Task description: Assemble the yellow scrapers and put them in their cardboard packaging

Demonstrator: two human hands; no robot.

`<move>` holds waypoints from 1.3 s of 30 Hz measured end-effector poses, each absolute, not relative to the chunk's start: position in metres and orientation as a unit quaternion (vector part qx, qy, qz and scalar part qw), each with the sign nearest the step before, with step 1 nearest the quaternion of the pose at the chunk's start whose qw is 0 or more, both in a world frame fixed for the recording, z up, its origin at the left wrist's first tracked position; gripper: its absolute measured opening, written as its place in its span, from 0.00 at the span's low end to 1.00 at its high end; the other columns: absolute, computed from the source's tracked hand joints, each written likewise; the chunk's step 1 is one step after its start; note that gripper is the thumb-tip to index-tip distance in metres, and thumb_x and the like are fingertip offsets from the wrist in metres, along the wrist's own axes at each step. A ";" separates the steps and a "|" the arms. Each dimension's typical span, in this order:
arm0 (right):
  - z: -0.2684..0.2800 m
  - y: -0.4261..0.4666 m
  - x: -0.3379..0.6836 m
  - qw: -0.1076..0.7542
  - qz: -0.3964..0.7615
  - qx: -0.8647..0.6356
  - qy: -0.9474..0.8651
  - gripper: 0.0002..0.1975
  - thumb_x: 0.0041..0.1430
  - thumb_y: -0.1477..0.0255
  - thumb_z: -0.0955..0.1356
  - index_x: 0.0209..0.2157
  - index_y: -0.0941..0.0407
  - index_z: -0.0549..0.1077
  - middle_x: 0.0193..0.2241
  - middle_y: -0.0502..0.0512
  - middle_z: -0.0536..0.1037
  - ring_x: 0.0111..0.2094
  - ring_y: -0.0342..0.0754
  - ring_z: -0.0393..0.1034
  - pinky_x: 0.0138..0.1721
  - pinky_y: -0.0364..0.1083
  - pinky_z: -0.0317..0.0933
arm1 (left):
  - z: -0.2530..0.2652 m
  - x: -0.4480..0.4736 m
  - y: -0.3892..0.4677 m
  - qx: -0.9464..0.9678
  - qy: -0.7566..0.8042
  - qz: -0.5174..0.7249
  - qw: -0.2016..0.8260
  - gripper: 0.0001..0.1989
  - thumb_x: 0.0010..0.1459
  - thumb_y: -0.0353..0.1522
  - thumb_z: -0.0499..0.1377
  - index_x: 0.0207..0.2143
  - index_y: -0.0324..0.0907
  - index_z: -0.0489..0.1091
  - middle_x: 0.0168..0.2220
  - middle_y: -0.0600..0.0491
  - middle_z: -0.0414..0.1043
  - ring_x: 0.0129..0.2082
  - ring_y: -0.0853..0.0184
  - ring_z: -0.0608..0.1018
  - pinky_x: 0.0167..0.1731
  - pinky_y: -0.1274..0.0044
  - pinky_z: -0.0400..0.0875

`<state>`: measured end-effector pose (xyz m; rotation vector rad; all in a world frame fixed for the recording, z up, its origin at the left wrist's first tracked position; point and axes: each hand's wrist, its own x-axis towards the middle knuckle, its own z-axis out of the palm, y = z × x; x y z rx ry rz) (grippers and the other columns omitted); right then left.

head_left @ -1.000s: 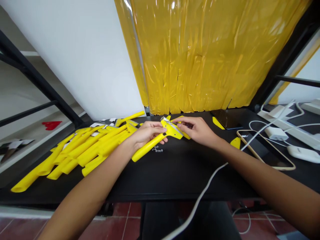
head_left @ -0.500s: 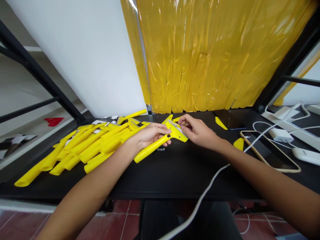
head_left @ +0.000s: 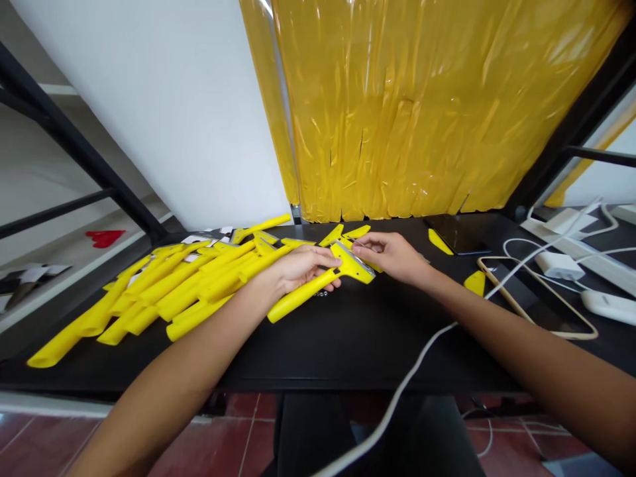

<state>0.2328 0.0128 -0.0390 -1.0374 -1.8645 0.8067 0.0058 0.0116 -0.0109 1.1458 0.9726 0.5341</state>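
My left hand [head_left: 301, 266] is closed around the neck of a yellow scraper [head_left: 301, 297], whose handle angles down toward me. The scraper's wide head, with a metal strip along it, points up and right. Close to the far side of that head, my right hand [head_left: 392, 255] has its thumb and fingers pinched together. Something thin and small is in the pinch, but its kind is not clear. Several small metal nuts [head_left: 322, 293] lie on the black table just beyond the handle, partly hidden. Loose yellow head pieces [head_left: 332, 234] lie behind my hands.
A pile of yellow scrapers [head_left: 183, 281] covers the table's left side. To the right are a phone with a pale case [head_left: 539, 295], a dark tablet-like slab [head_left: 460, 233], yellow pieces [head_left: 476, 283] and white chargers [head_left: 561, 266]. A white cable [head_left: 422, 361] crosses the front edge.
My right hand has drawn slightly back from the scraper's head, baring more of its metal strip. My left hand keeps the scraper in nearly the same place.
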 end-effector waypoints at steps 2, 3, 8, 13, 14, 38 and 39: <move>-0.035 0.014 0.238 0.392 0.317 -0.427 -0.751 0.14 0.58 0.59 0.71 0.37 0.55 0.80 0.36 0.55 0.82 0.34 0.48 0.74 0.35 0.46 0.65 | -0.012 0.005 0.014 0.508 0.451 0.255 0.688 0.06 0.54 0.25 0.64 0.34 0.35 0.70 0.25 0.45 0.77 0.23 0.64 0.80 0.23 0.76 0.78; -0.032 0.014 0.241 0.368 0.308 -0.426 -0.766 0.14 0.58 0.59 0.71 0.37 0.55 0.81 0.34 0.54 0.82 0.33 0.48 0.73 0.34 0.46 0.64 | -0.012 0.004 0.016 0.505 0.455 0.260 0.686 0.05 0.54 0.24 0.64 0.34 0.34 0.71 0.25 0.45 0.76 0.23 0.64 0.80 0.23 0.76 0.78; -0.022 0.013 0.252 0.283 0.265 -0.374 -0.843 0.14 0.56 0.61 0.72 0.40 0.54 0.82 0.36 0.54 0.82 0.34 0.47 0.73 0.36 0.45 0.63 | -0.015 -0.001 0.022 0.501 0.451 0.267 0.688 0.06 0.53 0.24 0.65 0.34 0.33 0.72 0.27 0.46 0.76 0.25 0.63 0.81 0.24 0.74 0.79; -0.024 0.015 0.254 0.271 0.250 -0.323 -0.872 0.11 0.59 0.63 0.72 0.41 0.52 0.83 0.37 0.54 0.81 0.36 0.47 0.75 0.39 0.46 0.65 | -0.016 -0.003 0.024 0.500 0.447 0.265 0.693 0.07 0.52 0.25 0.66 0.33 0.34 0.71 0.27 0.46 0.76 0.25 0.64 0.81 0.24 0.75 0.78; -0.024 0.016 0.254 0.271 0.250 -0.315 -0.874 0.11 0.59 0.63 0.71 0.40 0.52 0.83 0.37 0.54 0.81 0.36 0.47 0.75 0.39 0.46 0.65 | -0.016 -0.003 0.024 0.499 0.445 0.264 0.695 0.07 0.52 0.25 0.67 0.33 0.35 0.71 0.27 0.47 0.76 0.25 0.64 0.81 0.24 0.75 0.78; -0.036 -0.004 0.217 0.418 0.172 -0.352 -0.820 0.08 0.59 0.74 0.69 0.41 0.53 0.72 0.32 0.51 0.79 0.30 0.45 0.72 0.35 0.44 0.65 | -0.011 0.017 -0.004 0.649 0.438 0.300 0.545 0.08 0.56 0.31 0.66 0.27 0.37 0.73 0.24 0.49 0.77 0.24 0.64 0.80 0.25 0.75 0.74; -0.037 -0.004 0.217 0.422 0.184 -0.357 -0.813 0.07 0.59 0.72 0.69 0.41 0.53 0.71 0.31 0.50 0.78 0.30 0.45 0.72 0.34 0.45 0.65 | -0.011 0.016 -0.004 0.656 0.437 0.300 0.537 0.08 0.56 0.32 0.65 0.27 0.37 0.73 0.24 0.49 0.77 0.24 0.64 0.80 0.25 0.75 0.73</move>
